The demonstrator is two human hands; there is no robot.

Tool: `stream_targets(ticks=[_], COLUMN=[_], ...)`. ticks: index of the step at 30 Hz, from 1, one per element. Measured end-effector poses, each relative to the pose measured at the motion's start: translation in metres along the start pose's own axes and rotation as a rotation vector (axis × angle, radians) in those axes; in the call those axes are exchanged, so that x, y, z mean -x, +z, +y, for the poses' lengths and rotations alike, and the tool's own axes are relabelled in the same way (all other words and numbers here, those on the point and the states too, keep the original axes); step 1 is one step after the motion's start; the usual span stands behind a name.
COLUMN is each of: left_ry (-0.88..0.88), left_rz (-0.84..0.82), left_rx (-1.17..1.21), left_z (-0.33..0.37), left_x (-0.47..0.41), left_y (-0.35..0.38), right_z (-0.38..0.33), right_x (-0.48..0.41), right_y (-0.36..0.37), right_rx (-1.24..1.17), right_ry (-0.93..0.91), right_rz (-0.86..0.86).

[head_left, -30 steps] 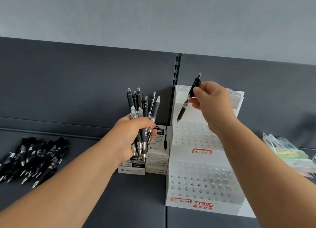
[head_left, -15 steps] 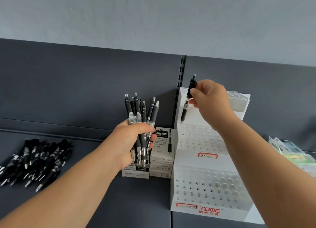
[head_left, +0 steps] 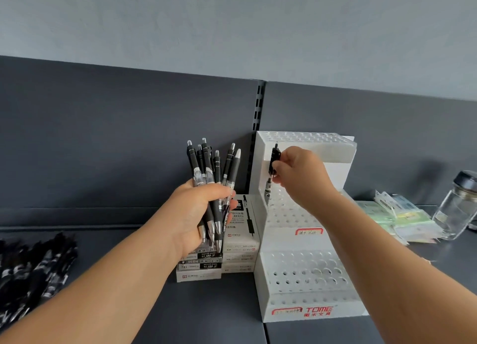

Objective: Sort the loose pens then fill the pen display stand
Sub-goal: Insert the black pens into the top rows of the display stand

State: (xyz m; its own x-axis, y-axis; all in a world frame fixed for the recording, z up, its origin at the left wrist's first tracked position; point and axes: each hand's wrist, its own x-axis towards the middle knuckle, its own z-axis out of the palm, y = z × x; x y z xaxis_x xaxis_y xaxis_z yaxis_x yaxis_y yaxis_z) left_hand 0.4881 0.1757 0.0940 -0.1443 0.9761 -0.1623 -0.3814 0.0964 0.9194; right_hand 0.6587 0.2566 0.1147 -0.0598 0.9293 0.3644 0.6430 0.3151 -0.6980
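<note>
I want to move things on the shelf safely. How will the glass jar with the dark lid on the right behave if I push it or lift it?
The glass jar looks empty, so probably light, but clear glass is likely fragile and slippery. It is tall and narrow, so a high push may tip it, and on its side it would probably roll. Pushed left, it would meet the paper packets.

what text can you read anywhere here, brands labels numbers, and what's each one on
"TOME": red print on the bottom front of the white pen display stand, with small red characters under it too blurred to read.
Handwritten red-framed labels on the stand: illegible.
"H035" and "12": on the stacked pen boxes, apparently upside down; the rest too small.
Pens, packets, jar: no readable text.
</note>
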Motion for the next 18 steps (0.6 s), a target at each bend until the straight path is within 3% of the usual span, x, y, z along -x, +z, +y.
stream_targets(ticks=[11,15,18], left_ry=[0.044,0.079,0.109], left_rz=[-0.024,0.025,0.054], left_rx=[0.006,0.003,-0.008], left_z=[0.000,-0.003,-0.002], left_x=[0.006,0.010,0.010], left_y=[0.019,0.035,0.049], right_z=[0.006,0.003,-0.003], right_x=[-0.003,0.000,0.007], right_y=[-0.009,-0.023,-0.028], right_rx=[-0.094,-0.146,-0.393], right_ry=[-0.010,-0.061,-0.029], right_rz=[-0.085,0.027,-0.154])
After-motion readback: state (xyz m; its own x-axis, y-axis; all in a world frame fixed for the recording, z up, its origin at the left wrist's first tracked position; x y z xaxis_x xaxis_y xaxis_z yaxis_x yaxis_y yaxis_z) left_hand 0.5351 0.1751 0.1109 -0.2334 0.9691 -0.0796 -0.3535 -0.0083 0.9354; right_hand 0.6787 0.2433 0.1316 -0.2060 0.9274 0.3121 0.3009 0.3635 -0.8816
